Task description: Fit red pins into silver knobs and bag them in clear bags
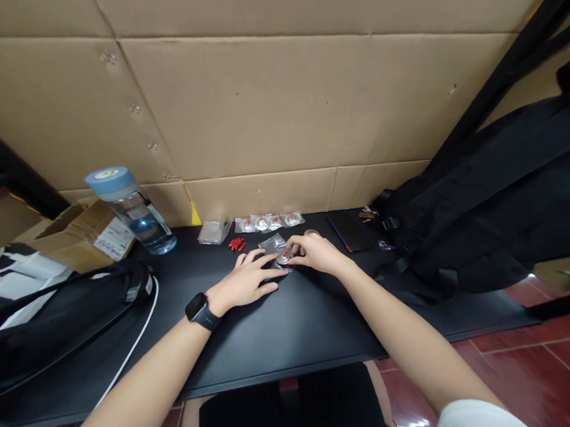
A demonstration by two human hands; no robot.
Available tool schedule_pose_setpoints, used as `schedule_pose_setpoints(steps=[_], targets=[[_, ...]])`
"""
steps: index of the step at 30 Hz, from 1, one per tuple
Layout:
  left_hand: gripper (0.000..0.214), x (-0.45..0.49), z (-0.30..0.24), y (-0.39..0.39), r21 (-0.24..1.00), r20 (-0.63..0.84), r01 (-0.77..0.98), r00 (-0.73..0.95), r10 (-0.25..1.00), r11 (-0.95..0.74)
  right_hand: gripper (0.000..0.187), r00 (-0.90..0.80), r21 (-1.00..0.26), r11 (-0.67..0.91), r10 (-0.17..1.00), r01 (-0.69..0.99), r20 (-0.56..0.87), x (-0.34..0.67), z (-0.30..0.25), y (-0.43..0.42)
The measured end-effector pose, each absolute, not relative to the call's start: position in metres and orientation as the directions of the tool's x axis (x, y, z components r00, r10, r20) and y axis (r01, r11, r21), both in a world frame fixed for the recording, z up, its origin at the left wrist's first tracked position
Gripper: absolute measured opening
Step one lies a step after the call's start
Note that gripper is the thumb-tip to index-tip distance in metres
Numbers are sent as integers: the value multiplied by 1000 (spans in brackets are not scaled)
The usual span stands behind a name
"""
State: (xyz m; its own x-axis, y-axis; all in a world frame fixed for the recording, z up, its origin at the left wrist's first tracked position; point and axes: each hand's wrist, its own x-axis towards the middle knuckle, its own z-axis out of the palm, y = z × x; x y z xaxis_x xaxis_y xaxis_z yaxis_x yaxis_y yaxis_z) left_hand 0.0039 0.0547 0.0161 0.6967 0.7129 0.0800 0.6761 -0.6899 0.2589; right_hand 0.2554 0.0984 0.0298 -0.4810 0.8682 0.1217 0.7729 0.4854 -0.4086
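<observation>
Both my hands meet at the middle of a black desk. My left hand, with a black watch on its wrist, lies on the desk with fingers pinched on a small clear plastic bag that holds a round silver and red part. My right hand has its fingers curled on the same part from the right. Behind them lies a row of small clear bags with similar round parts, an empty-looking clear bag, and a few small red pieces.
A clear water bottle with a blue lid stands at the back left beside an open cardboard box. A black bag with a white cable fills the left. A dark notebook and a large black backpack are on the right. Cardboard sheets form the back wall.
</observation>
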Motion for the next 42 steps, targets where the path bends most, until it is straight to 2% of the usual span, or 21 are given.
schedule_pose_setpoints(steps=[13, 22, 27, 30, 34, 37, 39, 42], targets=[[42, 2, 14, 56, 268, 114, 660, 702, 703, -702, 25, -489, -185, 556, 815, 810, 311, 244, 12, 106], [39, 2, 18, 55, 275, 94, 657, 709, 699, -702, 20, -457, -128, 541, 796, 831, 397, 233, 6, 105], [33, 1, 20, 56, 306, 114, 648, 703, 702, -698, 19, -404, -162, 496, 825, 853, 395, 226, 3, 105], [29, -2, 23, 59, 308, 157, 645, 690, 706, -699, 22, -414, -213, 519, 821, 828, 393, 225, 3, 104], [29, -5, 24, 66, 318, 256, 667, 624, 739, -674, 35, -489, -375, 639, 762, 671, 424, 235, 10, 106], [30, -4, 19, 71, 311, 353, 725, 512, 783, -615, 21, -540, -469, 701, 713, 537, 448, 250, 16, 112], [31, -2, 15, 72, 287, 391, 765, 456, 799, -577, 12, -526, -473, 687, 727, 552, 442, 259, 17, 116], [23, 1, 12, 73, 242, 404, 796, 438, 803, -555, 21, -535, -420, 671, 741, 611, 405, 265, 13, 121]])
